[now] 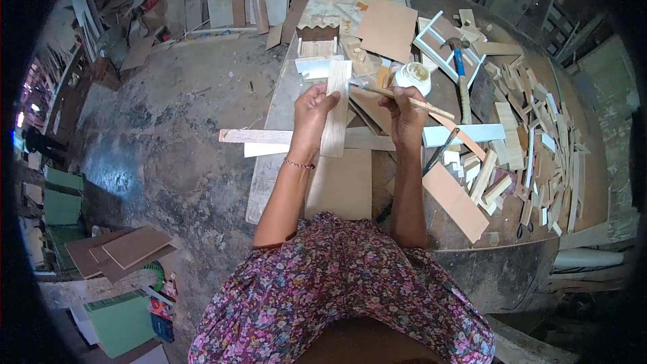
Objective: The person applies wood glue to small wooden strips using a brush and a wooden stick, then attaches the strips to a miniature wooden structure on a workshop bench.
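My left hand (312,113) is closed on a pale flat wood strip (335,129), the thumb lying across its face. The strip stands nearly upright in view, over the work table. In my right hand (407,120) is a thin brush (436,110) with a wooden handle, pinched between thumb and fingers. Its tip points left and meets the strip's right edge in this view. Just behind the right hand stands an open white jar (414,85) with pale yellowish stuff inside. A small wooden piece with a wavy-edged back (317,40) sits beyond the strip.
A hammer (461,71) with a blue-banded handle lies right of the jar, near a white frame (445,47). Many wood offcuts (539,141) are heaped on the right. Light strips (256,137) overhang the table's left edge. Brown boards (121,253) lie lower left.
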